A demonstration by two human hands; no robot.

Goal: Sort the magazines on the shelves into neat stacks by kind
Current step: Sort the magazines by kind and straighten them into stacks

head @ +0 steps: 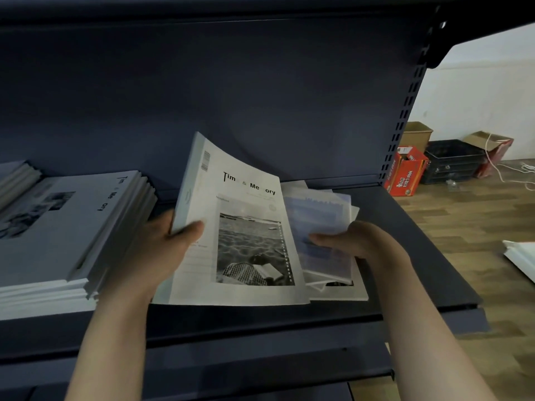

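Note:
A white "Time & Memory" magazine (246, 227) with a black-and-white beach photo is tilted up off the dark shelf (419, 256). My left hand (170, 247) grips its left spine edge, thumb on the cover. To its right lies a loose pile of magazines with bluish covers (321, 227); my right hand (350, 241) holds the top ones, thumb pressed on the cover. A neat stack of the same "Time & Memory" magazines (72, 235) sits at the left of the shelf.
Another stack (17, 178) shows at the far left edge. The shelf's perforated upright (405, 111) stands at the right. On the wooden floor beyond are a red carton (405, 172), a black crate (451, 160), cardboard boxes and white cables.

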